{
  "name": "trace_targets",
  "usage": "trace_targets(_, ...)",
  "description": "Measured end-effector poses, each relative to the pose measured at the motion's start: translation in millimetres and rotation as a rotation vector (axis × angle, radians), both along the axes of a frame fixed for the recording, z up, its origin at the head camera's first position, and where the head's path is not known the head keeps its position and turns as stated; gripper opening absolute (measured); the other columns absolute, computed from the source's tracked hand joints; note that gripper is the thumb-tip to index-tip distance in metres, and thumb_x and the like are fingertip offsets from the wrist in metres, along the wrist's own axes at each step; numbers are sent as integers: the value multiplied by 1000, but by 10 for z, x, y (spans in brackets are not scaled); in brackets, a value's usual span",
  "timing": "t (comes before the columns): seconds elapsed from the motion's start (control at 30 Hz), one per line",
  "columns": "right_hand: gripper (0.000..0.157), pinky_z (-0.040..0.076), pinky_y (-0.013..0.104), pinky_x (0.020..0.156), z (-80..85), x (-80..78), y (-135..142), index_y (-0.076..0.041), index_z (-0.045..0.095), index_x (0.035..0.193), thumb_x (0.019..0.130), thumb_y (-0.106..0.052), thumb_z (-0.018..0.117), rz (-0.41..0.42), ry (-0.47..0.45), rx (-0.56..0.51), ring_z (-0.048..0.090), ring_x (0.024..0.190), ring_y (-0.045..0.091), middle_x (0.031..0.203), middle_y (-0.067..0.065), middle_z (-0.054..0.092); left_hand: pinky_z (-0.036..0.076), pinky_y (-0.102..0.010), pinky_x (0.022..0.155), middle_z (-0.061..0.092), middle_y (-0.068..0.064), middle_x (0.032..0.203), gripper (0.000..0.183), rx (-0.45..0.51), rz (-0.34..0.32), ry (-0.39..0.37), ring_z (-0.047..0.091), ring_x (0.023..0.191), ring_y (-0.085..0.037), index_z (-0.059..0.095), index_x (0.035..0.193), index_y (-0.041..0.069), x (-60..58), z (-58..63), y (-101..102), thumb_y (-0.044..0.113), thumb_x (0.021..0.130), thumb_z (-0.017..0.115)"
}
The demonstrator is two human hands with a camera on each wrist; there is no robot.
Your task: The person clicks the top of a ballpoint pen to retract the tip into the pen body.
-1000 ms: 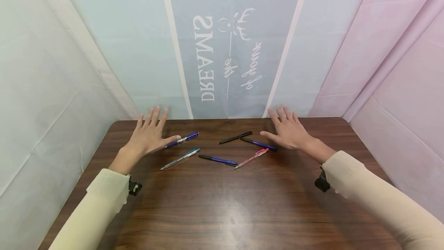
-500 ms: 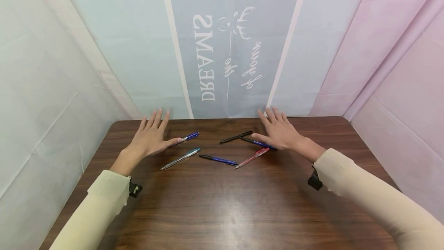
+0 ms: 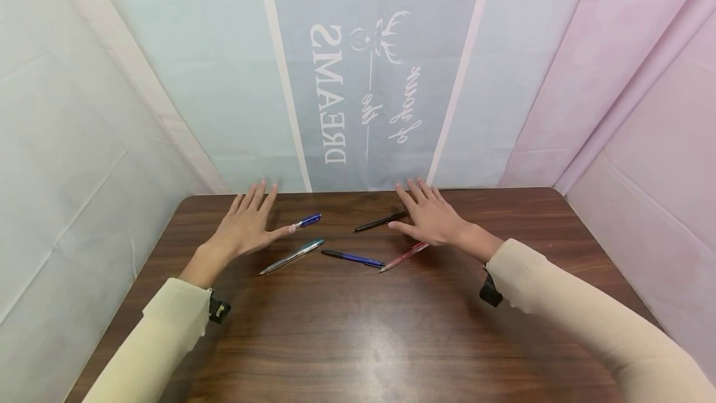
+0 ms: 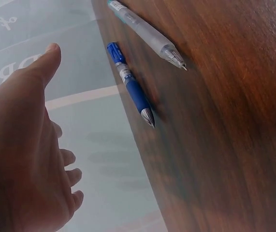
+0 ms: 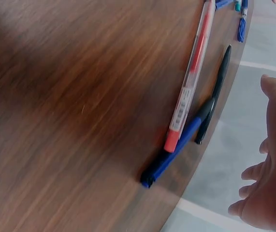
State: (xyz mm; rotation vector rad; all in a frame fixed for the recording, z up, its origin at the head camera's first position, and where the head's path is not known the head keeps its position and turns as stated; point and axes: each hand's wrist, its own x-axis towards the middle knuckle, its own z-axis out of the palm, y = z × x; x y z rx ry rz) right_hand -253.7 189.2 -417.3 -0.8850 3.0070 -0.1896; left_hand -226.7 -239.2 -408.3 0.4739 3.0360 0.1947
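My left hand hovers palm down over the far left of the table, fingers spread. Its thumb overlaps a blue-gripped pen in the head view, but the left wrist view shows them apart. Close by lies a clear pen with a teal end. On the right, my right hand hovers with fingers straight, holding nothing. It hides a blue pen in the head view and partly covers a black pen and a red pen. Another blue pen lies midway between the hands.
The pens lie on a dark wooden table. A printed cloth hangs behind its far edge, and pale cloth walls stand at both sides. Each wrist carries a small black camera.
My right hand has moved left, over the black, blue and red pens. The left hand has shifted slightly right and nearer. The pens have stayed in place.
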Motion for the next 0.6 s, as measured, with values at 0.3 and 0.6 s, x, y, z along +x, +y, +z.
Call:
trace_targets(0.3, 93, 19, 69, 126, -72, -6, -201, -6, 19, 169, 105, -65, 52, 38, -7, 0, 14, 160, 50, 172, 30, 19, 6, -66, 129, 2, -27, 175, 110, 13, -9, 16, 6, 161, -47, 6, 170, 6, 37, -10, -3, 75, 99, 53)
trace_targets(0.6, 92, 16, 67, 128, -127, -32, -385, -10, 17, 170, 105, -66, 49, 51, -29, -14, 13, 160, 48, 173, 27, 18, 6, -66, 129, 2, -27, 175, 109, 15, -14, -1, 6, 161, -48, 9, 170, 5, 55, -48, 6, 76, 99, 52)
